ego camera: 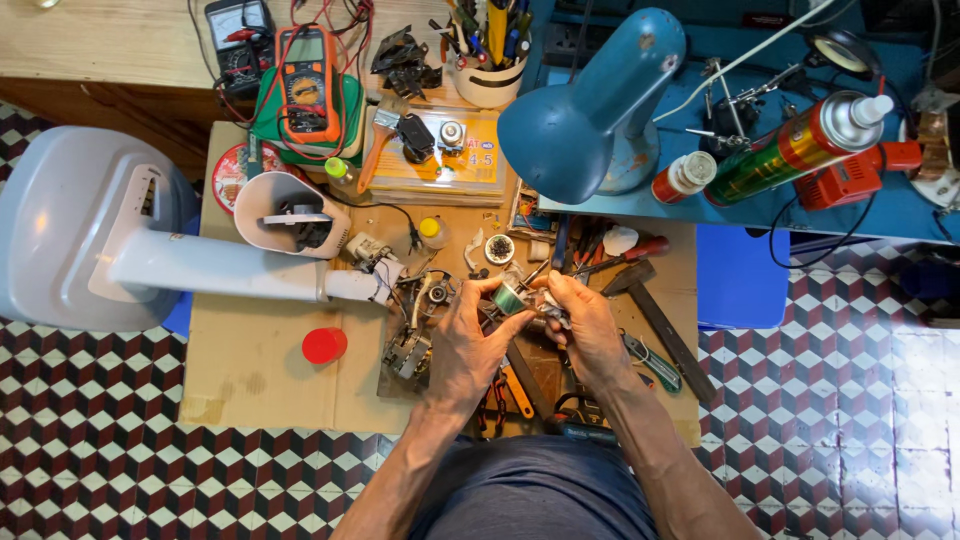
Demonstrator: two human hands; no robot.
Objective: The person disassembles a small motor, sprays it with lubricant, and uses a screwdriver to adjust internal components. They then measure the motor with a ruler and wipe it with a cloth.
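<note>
My left hand (pixel 470 345) pinches a small green-wound coil part (pixel 509 297) between thumb and fingers over the cardboard mat (pixel 250 380). My right hand (pixel 585 325) closes on the same part from the right, together with a small metal piece (pixel 553 317). Both hands meet above a scatter of small parts and hand tools. A dismantled pale-blue fan base and stem (pixel 200 265) lies to the left, its wires trailing toward my hands.
A red cap (pixel 324 345) lies on the mat. Orange-handled pliers (pixel 516 390), a hammer (pixel 655 315) and screwdrivers surround my hands. Multimeters (pixel 308 85), a pen cup (pixel 490 75), a blue desk lamp (pixel 590 110) and a spray can (pixel 800 145) stand farther back.
</note>
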